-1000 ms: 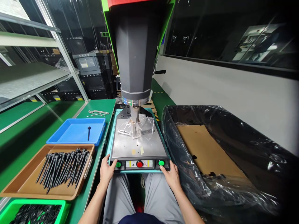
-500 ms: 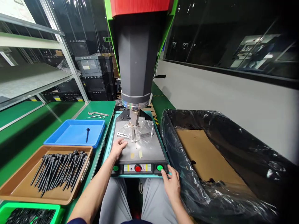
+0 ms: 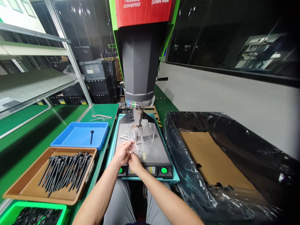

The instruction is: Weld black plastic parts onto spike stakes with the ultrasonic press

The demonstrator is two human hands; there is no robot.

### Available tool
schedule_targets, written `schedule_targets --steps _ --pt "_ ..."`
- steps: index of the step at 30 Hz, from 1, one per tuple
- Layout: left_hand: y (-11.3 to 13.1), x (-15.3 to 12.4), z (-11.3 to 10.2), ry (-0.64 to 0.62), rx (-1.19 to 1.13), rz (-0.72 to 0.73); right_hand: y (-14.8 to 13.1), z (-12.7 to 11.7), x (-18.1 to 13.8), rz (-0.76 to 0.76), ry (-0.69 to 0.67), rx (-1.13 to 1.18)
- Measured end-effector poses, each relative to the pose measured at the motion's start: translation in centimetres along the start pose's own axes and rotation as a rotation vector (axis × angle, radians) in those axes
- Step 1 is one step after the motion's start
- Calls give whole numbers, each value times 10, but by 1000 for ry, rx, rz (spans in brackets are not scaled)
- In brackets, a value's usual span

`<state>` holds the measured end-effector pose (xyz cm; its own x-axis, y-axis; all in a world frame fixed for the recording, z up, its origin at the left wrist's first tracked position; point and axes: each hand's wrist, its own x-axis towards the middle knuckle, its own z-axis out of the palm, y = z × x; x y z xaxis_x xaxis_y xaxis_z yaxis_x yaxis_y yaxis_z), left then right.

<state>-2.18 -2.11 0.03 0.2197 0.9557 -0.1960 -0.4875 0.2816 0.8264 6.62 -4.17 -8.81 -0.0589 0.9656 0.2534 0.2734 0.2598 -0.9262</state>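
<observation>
My left hand is over the press plate, its thumb and fingers pinched on the near edge of a clear plastic film. Right beside it, my right hand is closed with curled fingers; what they hold, if anything, is hidden. The film lies crumpled around a small metal fixture on the plate. Above the fixture, the machine's metal horn points down. Green buttons sit on the front panel, and my right forearm crosses the panel's middle.
On the left bench stand a blue tray with one black stem-like part, a brown tray of several such parts, and a green bin of black pieces. Wrenches lie behind. At right is a plastic-lined box.
My right hand has left the right green button and come across to my left hand. The left hand has shifted right and pinched the film, whose near edge is drawn toward me. The view has shifted slightly.
</observation>
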Motion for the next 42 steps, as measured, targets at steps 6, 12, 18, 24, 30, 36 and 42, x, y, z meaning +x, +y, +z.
schedule_targets --steps 6,12,18,24,30,36,42 --pt "9 5 1 -9 -30 6 -7 -29 74 -47 374 -79" --pt "17 16 2 -11 3 9 -9 -65 122 -161 535 -403" --pt "21 24 4 -22 26 17 -11 -76 145 -116 370 -413" --pt "24 31 3 23 22 59 -13 -78 144 -107 378 -407" --pt "25 36 2 69 12 59 -31 -87 143 -64 383 -400" --pt "20 32 -5 128 26 71 -31 -84 75 98 319 -201" --pt "4 15 -26 219 248 42 -33 -65 -36 235 -155 248"
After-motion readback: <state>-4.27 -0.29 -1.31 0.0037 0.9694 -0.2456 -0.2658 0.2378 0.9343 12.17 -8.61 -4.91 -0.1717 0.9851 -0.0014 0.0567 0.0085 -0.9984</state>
